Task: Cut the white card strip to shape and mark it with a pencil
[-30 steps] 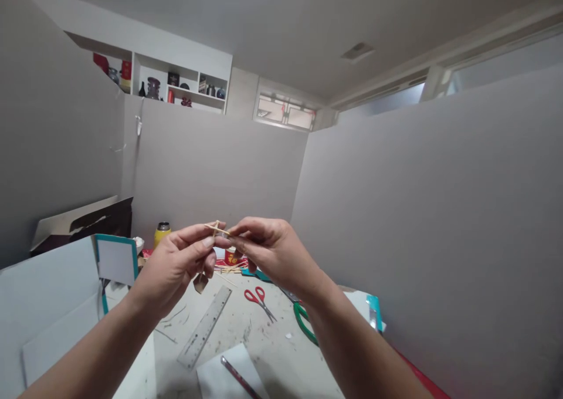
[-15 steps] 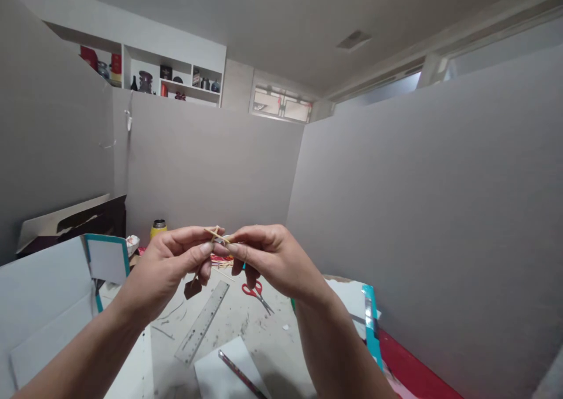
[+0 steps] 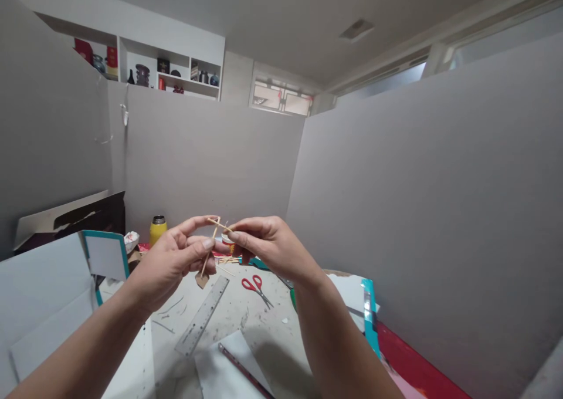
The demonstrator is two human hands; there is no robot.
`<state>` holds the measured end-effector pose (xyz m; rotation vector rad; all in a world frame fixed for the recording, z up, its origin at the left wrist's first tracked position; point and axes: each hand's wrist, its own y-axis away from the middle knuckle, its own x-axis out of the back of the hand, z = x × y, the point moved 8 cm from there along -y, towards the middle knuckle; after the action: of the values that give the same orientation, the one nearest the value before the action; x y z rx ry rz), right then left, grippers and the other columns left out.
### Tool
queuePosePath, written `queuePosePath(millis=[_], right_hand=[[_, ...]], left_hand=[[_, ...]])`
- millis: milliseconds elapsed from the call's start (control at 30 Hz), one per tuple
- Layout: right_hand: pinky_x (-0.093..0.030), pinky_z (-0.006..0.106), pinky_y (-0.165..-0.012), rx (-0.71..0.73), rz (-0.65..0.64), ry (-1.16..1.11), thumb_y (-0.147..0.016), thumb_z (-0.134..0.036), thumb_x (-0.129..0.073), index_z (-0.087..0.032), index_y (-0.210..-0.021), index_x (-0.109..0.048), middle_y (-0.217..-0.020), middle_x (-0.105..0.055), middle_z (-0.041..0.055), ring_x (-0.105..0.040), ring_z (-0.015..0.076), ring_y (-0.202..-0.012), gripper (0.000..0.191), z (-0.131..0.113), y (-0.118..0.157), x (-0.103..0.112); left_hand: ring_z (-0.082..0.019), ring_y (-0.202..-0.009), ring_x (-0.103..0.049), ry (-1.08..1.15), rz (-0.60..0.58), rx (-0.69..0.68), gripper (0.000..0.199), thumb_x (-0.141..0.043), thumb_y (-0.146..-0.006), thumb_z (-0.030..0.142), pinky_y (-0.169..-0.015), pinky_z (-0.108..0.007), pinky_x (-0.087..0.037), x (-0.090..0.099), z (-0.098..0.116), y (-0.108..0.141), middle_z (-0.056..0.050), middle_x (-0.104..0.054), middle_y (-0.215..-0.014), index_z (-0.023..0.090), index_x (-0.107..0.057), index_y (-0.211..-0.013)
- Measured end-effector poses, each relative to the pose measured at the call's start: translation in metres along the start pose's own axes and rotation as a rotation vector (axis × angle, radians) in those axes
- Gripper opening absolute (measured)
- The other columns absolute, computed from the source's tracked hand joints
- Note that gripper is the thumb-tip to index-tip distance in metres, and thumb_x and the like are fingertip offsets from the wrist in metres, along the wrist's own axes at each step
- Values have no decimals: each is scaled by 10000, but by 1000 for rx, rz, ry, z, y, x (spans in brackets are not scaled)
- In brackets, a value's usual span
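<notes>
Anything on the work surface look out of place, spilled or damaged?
Yes, some litter: thin dark strands lie loose left of the pale straight ruler, and dark specks and a small white scrap dot the off-white tabletop. They look like stray debris. I see no obvious spill.

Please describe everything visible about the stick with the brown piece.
The thin stick is pale yellow and looks wooden. Held above the table, it slants, upper end to the right, pinched in the left hand, which partly hides it. A small, flat, angular brown piece, perhaps cardboard, shows at its lower end. Near the top, a second stick, held in the right hand, crosses it; I cannot tell whether they are joined.
</notes>
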<state>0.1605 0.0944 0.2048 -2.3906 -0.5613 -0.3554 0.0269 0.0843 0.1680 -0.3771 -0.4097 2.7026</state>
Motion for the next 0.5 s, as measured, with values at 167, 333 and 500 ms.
queuePosePath(millis=[167, 333, 500], right_hand=[[-451, 195, -459, -4, 10, 25, -868, -290, -622, -149, -818, -731, -530, -574, -28, -522, 78, -471, 185, 3, 0, 1], [-420, 182, -417, 19, -1, 100, -878, -281, -599, -151, -827, -737, -502, -539, -41, -485, 71, -437, 197, -1, 1, -1], [-424, 169, -393, 19, -13, 137, -891, -266, -579, -147, -850, -743, -524, -555, -31, -491, 69, -431, 206, -3, 4, -2]], left_hand=[[-68, -545, -581, 5, 16, -39, 229, -752, -801, 258, -481, -176, -447, 2, -4, -4, -37, -752, -800, 185, -698, -1011], [-71, -544, -573, -16, 43, -45, 196, -770, -774, 262, -471, -180, -429, 4, -8, -6, -33, -745, -787, 191, -737, -954], [-81, -554, -565, -22, 95, -55, 202, -781, -758, 262, -458, -177, -421, 5, -8, -4, -31, -738, -754, 197, -745, -945]])
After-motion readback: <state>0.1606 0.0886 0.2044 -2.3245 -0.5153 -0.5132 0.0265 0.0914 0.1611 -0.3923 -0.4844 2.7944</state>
